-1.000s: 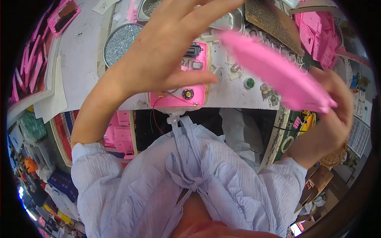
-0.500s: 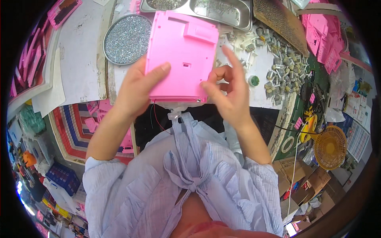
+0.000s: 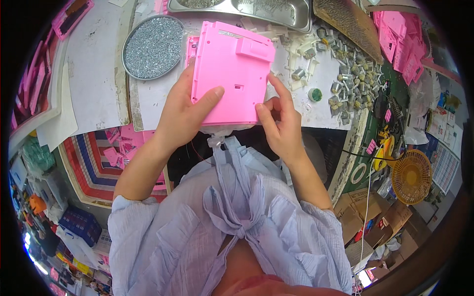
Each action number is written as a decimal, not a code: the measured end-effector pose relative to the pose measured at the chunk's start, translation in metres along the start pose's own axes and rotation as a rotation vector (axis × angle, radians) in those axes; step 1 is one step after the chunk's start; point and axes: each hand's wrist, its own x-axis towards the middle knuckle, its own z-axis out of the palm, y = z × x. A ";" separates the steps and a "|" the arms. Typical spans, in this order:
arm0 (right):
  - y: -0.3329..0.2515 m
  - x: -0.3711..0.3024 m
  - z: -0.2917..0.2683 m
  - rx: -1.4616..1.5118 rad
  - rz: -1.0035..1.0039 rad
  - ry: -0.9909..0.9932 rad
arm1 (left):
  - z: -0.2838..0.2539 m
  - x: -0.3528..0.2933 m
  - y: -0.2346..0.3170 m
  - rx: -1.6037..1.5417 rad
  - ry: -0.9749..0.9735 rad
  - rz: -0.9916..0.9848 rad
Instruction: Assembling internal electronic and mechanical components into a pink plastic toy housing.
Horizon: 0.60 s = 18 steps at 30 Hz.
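Observation:
A pink plastic casing (image 3: 229, 74), roughly square with a raised block near its far right corner and a small slot in the middle, is held up over the near edge of the worktable. My left hand (image 3: 190, 106) grips its left side, thumb across the face. My right hand (image 3: 280, 116) pinches the right edge, thumb on the face near a corner hole. Behind the casing's left edge, another pink part (image 3: 191, 48) shows, mostly hidden. A thin red wire (image 3: 196, 152) hangs beneath the casing.
A round tray of screws (image 3: 153, 47) lies left of the casing. Metal trays (image 3: 276, 11) stand at the far side. Small motors (image 3: 353, 81) and white plastic parts (image 3: 302, 54) are heaped to the right, beside a green round piece (image 3: 314, 94). A bin (image 3: 94, 190) holds pink parts.
The casing has shifted slightly right and tilted, exposing the pink part behind its left edge. My right fingers have closed in on the right edge; the raised index finger has come down.

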 end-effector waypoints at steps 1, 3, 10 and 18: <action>-0.003 0.001 0.000 -0.040 -0.005 0.002 | 0.000 0.002 0.000 0.004 -0.004 -0.005; -0.006 0.003 -0.001 -0.091 0.005 -0.010 | 0.000 0.005 0.001 0.014 -0.010 -0.013; -0.005 0.011 -0.003 -0.207 -0.082 -0.052 | -0.007 0.000 0.002 0.683 0.124 0.307; -0.009 0.022 -0.012 -0.063 -0.045 -0.186 | -0.014 -0.022 0.007 0.763 0.236 0.115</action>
